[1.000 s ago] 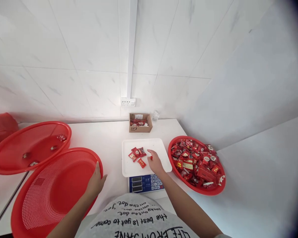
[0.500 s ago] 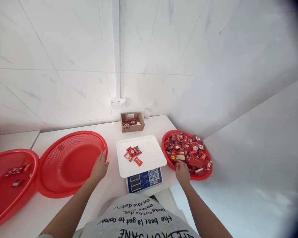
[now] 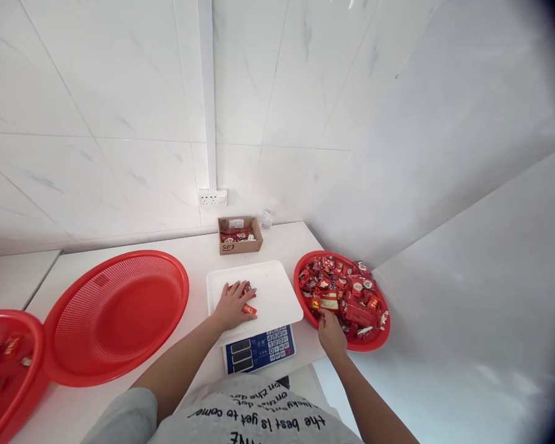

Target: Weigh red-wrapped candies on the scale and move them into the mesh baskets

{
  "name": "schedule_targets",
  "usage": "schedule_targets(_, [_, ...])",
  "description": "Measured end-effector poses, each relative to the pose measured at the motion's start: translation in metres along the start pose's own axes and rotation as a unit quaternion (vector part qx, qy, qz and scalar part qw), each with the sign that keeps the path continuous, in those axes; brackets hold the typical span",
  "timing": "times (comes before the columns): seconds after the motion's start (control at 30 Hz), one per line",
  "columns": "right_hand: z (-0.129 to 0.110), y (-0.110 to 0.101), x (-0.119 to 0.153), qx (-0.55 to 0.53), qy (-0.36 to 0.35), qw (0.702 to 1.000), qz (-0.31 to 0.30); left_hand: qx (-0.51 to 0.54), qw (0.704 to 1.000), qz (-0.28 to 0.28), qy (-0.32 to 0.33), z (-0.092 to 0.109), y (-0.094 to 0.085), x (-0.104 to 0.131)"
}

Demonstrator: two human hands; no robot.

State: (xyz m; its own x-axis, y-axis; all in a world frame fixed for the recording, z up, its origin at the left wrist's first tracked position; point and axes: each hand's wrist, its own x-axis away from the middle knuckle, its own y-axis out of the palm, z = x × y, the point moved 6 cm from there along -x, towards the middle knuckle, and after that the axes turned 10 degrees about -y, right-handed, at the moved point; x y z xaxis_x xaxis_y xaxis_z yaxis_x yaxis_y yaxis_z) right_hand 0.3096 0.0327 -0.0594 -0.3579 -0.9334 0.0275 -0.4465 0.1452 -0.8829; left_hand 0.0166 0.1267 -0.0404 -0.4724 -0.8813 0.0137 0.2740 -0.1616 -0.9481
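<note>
My left hand [image 3: 234, 305] lies over the small red-wrapped candies [image 3: 248, 309] on the white scale tray [image 3: 272, 296], its fingers spread and covering most of them. One orange-red wrapper pokes out under the fingers. At the near left edge of a red basket [image 3: 300, 302] full of mixed red packets [image 3: 361, 308], my right hand [image 3: 332, 335] has its fingers curled inward. What those fingertips hold, if anything, is hidden. Below the tray shows the scale's blue keypad panel [image 3: 259, 350].
A red mesh basket [image 3: 139, 320] stands left of the scale, and another red basket [image 3: 37, 345] with a few packets is at the far left. Behind the scale sit a small cardboard box [image 3: 240, 246] of red packets and a clear plastic container [image 3: 267, 219], near the wall.
My left hand has moved right, from the mesh basket's rim onto the candies on the tray. My right hand stays at the full basket's edge. The view has shifted slightly.
</note>
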Motion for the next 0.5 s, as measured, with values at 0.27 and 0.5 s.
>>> schedule_targets(0.27, [0.015,0.019,-0.03,-0.047,-0.023,0.989,-0.14,0.034,0.998,0.049,-0.017,0.005,-0.006,-0.014])
schedule_targets(0.5, [0.013,0.023,-0.033,-0.072,-0.053,0.982,-0.164,0.099,0.982,0.087,-0.138,-0.005,-0.01,-0.029])
